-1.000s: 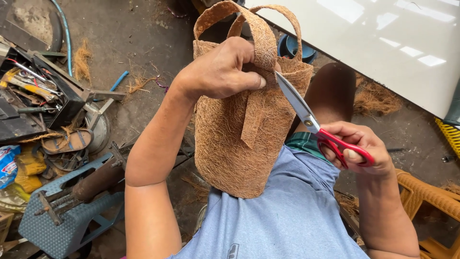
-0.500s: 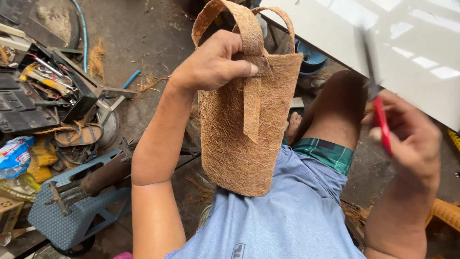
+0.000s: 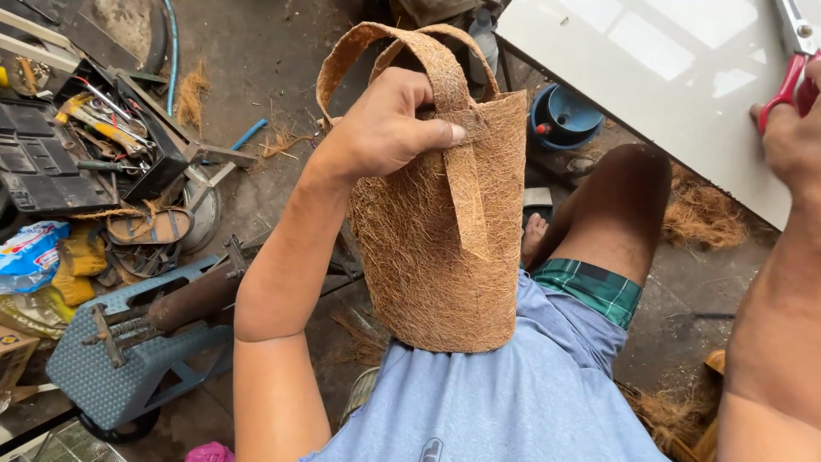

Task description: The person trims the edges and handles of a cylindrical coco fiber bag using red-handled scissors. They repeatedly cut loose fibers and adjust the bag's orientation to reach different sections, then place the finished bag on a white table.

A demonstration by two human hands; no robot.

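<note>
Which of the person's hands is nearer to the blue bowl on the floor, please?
Left. The left hand, gripping the fibre bag by its rim, is just left of the blue bowl; the right hand with scissors is far right.

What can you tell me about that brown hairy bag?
The bag is a tall, round pouch of rough brown fibre, like coconut husk, with two looped strap handles on top. It stands upright, its bottom resting on the person's blue shirt. The left hand grips its rim and one strap.
</note>
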